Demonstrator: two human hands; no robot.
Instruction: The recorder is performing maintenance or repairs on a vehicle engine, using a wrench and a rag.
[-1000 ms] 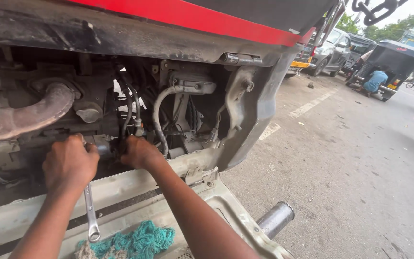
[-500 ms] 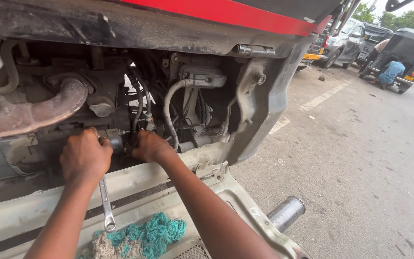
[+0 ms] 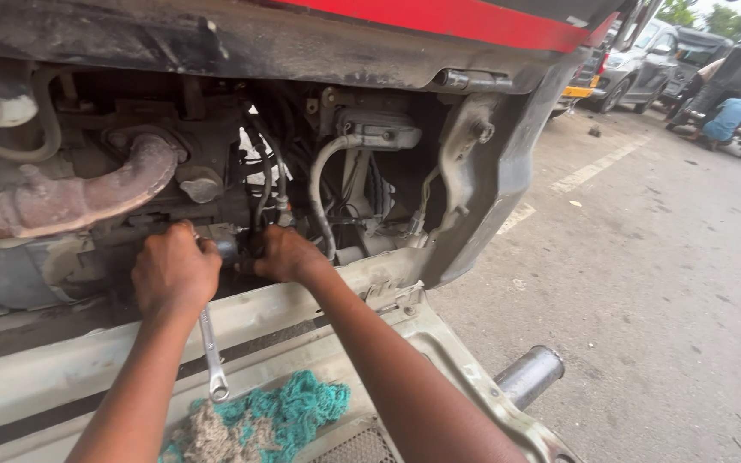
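The left hand [image 3: 173, 273] is closed around the upper end of a spanner [image 3: 211, 356], fingers wrapped tight on the shank, so that the ring end hangs down over the front edge of the pale body panel [image 3: 62, 377]. The right hand [image 3: 283, 254] reaches in beside it with the fingers curled on a small dark fitting [image 3: 235, 249] low in the engine bay, between the two hands; how wide those fingers stand cannot be told, since the back of the hand hides them.

To work the fitting well, the spanner head should probably sit square on it before any force goes in, with the right hand steadying the part so the tool does not slip toward the hoses [image 3: 317, 201] and wires just behind. Short, firm pulls look wiser than one long swing, because the panel edge lies close under the handle.

The fitting itself is dark, oily and mostly hidden by fingers. The spanner is slim, bright steel, tilted slightly from upright. A rusty pipe [image 3: 62, 201] bends away toward the left edge of the bay, and a teal rag [image 3: 289, 411] lies bunched on the panel's near edge, below the spanner
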